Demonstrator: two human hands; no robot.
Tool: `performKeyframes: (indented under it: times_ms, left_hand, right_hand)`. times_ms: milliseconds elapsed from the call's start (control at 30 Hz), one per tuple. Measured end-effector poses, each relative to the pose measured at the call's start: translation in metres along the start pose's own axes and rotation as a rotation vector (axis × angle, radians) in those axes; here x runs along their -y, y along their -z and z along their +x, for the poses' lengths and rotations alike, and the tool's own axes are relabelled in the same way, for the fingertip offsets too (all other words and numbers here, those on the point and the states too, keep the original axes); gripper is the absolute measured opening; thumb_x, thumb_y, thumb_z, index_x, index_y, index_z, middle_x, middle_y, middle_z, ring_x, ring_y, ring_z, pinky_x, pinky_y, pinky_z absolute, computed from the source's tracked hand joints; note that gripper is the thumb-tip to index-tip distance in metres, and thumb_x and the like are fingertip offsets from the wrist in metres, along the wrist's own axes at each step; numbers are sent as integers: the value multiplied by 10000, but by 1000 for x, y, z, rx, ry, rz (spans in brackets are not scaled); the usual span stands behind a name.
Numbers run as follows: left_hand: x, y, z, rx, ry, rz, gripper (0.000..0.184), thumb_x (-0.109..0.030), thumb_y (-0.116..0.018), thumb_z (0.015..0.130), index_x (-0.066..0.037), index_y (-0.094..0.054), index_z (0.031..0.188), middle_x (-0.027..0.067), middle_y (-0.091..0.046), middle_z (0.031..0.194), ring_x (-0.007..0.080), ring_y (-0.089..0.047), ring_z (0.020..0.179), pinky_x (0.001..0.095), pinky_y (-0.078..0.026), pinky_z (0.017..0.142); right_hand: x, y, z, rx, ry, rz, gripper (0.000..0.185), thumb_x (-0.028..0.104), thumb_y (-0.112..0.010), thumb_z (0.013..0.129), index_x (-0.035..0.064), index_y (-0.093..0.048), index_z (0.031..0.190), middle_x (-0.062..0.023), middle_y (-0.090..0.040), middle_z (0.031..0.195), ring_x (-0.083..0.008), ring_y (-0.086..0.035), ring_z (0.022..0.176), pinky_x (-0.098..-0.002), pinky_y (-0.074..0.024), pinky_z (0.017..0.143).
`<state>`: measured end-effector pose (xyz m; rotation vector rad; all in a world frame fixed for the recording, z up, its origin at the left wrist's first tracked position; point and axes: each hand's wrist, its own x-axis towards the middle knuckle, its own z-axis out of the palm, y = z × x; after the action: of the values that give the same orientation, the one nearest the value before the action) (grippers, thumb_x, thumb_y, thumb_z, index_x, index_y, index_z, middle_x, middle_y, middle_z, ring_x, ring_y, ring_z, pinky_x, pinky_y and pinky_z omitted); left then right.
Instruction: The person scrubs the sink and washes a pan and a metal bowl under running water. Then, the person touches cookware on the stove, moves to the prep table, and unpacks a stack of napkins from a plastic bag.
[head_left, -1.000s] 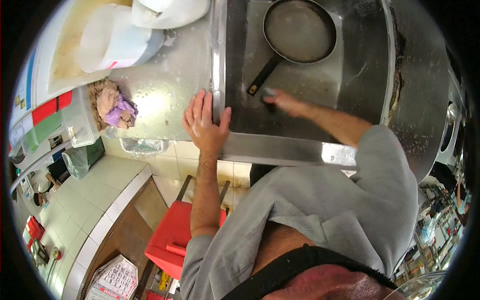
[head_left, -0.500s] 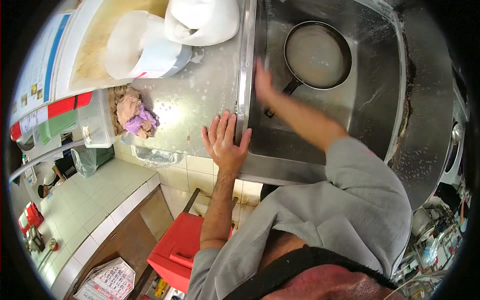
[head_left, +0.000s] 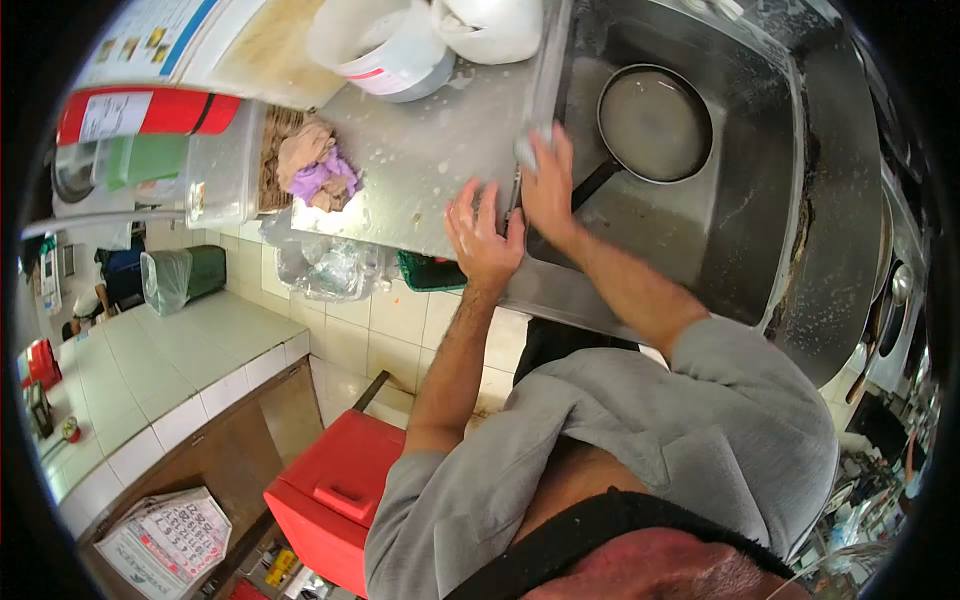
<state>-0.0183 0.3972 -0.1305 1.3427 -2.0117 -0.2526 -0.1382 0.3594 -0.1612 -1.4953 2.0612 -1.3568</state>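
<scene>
Right now, a raised steel rim point(head_left: 553, 60) forms the edge between a flat stainless-steel counter point(head_left: 410, 150) and a deep rectangular steel sink point(head_left: 680, 225). The left hand point(head_left: 483, 235) rests on the counter beside that rim, its fingers spread apart. Just beside it, the right hand point(head_left: 548, 190) is at the rim, its fingers bent over a small whitish-grey pad point(head_left: 524, 152); how tightly they grip cannot be told. Room for sideways movement lies on the counter left of both hands, and along the sink floor between the pan and the near wall.

A white sheet with a blue stripe point(head_left: 140, 40) carries small pictures. A red cylinder point(head_left: 180, 112) bears a white label too small to read. A white plastic tub point(head_left: 385, 45) shows a red mark, and a paper calendar point(head_left: 170, 540) at lower left has rows of dark and pinkish numerals, seen tilted.

The pad is mostly covered by the fingers, with only a pale, blurred edge showing. In the sink, a round black-rimmed frying pan point(head_left: 655, 123) lies with its grey interior up; its black handle runs toward the right wrist and is partly hidden.
</scene>
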Motion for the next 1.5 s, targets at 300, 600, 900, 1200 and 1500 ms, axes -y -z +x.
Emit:
performKeyframes:
  times_ms: [300,600,900,1200,1500]
  left_hand:
    - [127,88,76,-133,306,282,917,-438,-737,669,-150,-271,1403,285,-81,1431,466,-51,1318,696,-114,972]
    - [269,79,134,-169,307,319,683,-241,-661,748,-151,-353,1351,274,-467,1224,459,-417,1121,492,-303,991]
    - [89,45,46,-140,96,245,612,-128,-680,745,-155,-419,1298,299,-357,1231,464,-372,1137,515,-354,930]
    - [22,-17,74,11,-93,83,632,-131,-709,708,-173,-435,1276,273,-367,1195,436,-395,1097,497,-401,889]
    - [20,-26,90,57,-144,-105,700,-292,-701,730,-182,-385,1345,229,-331,1301,420,-327,1201,500,-339,955]
  right_hand:
    - [39,24,0,559,716,-216,455,41,-569,709,67,-527,1161,-176,-466,1233,-328,-436,1154,-462,-357,930]
    - [131,-131,4,616,689,-244,394,151,-614,678,78,-604,1065,-179,-515,1180,-338,-449,1153,-482,-348,955]
    - [57,28,-58,464,510,-314,422,81,-542,717,47,-541,1138,-157,-463,1261,-316,-382,1222,-457,-270,1029]
    - [-59,229,-151,411,111,-377,580,-65,-555,682,118,-502,1230,-136,-460,1302,-311,-370,1265,-420,-286,1061]
    - [-20,205,29,-118,-240,508,352,220,-616,860,7,-564,1135,-49,-605,1056,-145,-535,979,-299,-388,900]
